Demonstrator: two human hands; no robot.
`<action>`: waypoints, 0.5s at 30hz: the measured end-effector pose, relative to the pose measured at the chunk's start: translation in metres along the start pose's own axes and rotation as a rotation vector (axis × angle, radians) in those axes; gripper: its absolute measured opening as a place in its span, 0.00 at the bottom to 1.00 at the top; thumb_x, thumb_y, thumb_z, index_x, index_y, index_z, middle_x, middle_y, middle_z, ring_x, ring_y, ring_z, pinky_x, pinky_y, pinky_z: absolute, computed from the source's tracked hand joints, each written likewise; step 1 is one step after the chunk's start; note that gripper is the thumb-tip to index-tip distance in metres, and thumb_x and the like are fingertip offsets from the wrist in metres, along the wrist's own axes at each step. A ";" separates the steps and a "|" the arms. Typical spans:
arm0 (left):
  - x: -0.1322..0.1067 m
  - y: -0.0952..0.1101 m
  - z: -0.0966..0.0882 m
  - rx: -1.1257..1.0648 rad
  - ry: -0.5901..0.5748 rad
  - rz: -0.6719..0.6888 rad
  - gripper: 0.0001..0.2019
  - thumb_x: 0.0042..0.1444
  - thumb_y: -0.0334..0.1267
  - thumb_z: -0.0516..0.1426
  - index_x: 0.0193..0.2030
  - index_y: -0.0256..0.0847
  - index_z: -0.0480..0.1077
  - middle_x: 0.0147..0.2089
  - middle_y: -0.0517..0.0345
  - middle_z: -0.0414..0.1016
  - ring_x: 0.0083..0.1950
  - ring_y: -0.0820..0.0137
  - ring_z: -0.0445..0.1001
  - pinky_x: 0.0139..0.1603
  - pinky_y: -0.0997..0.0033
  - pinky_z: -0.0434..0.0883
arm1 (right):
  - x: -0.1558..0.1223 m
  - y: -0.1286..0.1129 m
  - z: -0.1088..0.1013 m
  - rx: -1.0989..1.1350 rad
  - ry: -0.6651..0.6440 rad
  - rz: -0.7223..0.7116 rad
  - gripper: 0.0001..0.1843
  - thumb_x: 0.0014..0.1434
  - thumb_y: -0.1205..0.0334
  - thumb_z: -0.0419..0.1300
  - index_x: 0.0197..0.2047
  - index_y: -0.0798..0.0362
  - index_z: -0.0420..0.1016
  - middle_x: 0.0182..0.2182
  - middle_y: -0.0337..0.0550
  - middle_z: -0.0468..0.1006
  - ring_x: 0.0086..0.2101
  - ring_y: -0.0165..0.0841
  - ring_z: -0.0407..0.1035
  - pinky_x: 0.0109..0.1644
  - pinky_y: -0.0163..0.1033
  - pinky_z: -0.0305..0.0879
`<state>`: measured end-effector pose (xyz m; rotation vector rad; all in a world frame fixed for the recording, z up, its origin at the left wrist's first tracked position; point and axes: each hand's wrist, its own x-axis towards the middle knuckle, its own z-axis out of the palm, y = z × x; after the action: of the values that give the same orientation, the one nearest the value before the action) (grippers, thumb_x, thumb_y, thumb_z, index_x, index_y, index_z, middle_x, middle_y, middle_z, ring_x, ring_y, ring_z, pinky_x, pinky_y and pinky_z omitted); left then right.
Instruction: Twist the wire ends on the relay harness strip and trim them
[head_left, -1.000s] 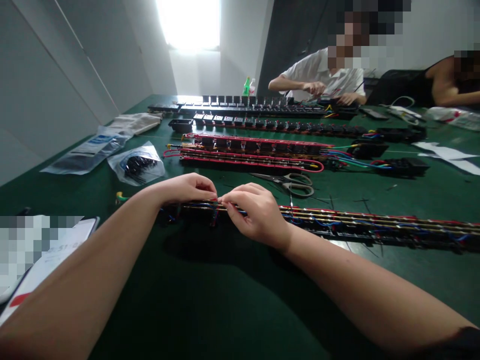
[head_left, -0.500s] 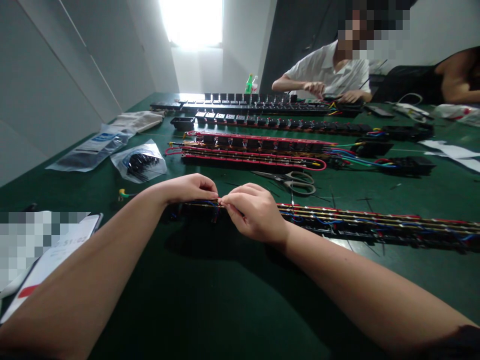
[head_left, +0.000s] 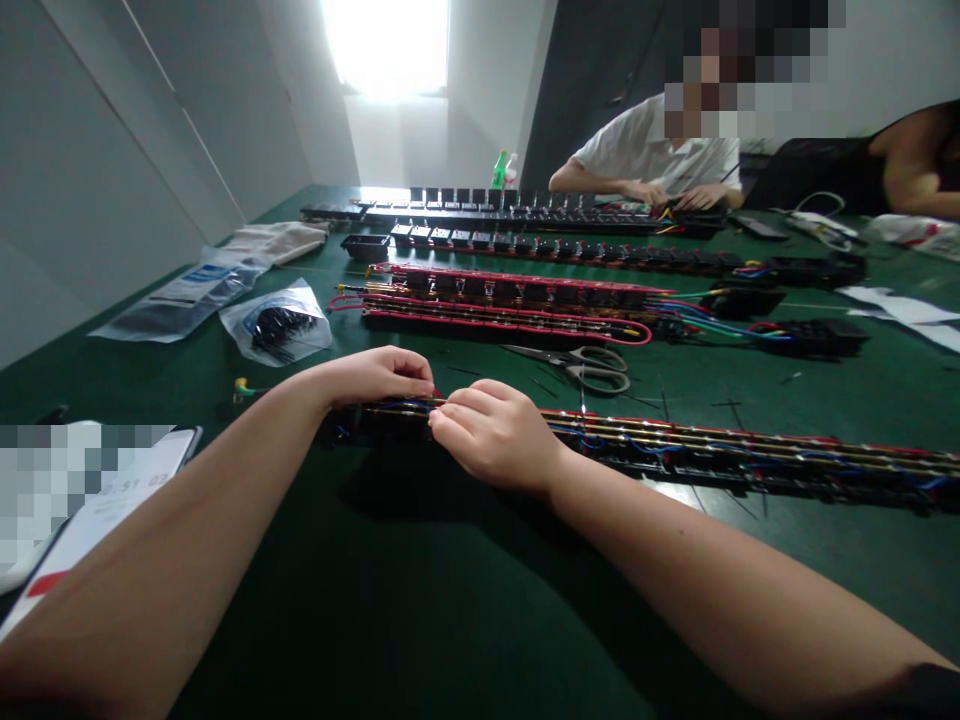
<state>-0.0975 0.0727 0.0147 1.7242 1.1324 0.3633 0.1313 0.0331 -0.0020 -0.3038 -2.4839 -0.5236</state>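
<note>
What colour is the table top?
Dark green table top, clearest in the head view.

1. The wired strip (head_left: 720,452) is long and narrow, a row of black sockets with brass rails and red and blue wires running along its top.
2. It lies flat on the green tabletop (head_left: 450,600), crosswise near the front edge, and stretches away toward the right edge.
3. Its left end sits under the left hand (head_left: 375,375) and right hand (head_left: 491,435), whose fingertips pinch the wires where they meet.
</note>
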 end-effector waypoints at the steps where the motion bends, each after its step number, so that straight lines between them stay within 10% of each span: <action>1: 0.000 0.000 0.000 -0.002 -0.003 0.000 0.18 0.49 0.53 0.65 0.36 0.39 0.77 0.35 0.60 0.76 0.38 0.71 0.72 0.41 0.73 0.68 | 0.000 0.000 0.001 -0.008 -0.009 0.008 0.12 0.70 0.69 0.55 0.35 0.56 0.75 0.30 0.40 0.82 0.36 0.32 0.74 0.41 0.42 0.62; 15: 0.001 -0.001 0.004 -0.093 0.096 0.003 0.20 0.51 0.50 0.64 0.44 0.39 0.70 0.37 0.58 0.80 0.39 0.70 0.78 0.40 0.73 0.72 | 0.000 -0.005 0.004 -0.012 -0.075 0.108 0.13 0.71 0.69 0.52 0.38 0.55 0.77 0.34 0.44 0.83 0.40 0.36 0.72 0.44 0.44 0.60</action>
<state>-0.0949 0.0710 0.0118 1.6417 1.1633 0.4979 0.1276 0.0304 -0.0066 -0.4678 -2.5199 -0.4904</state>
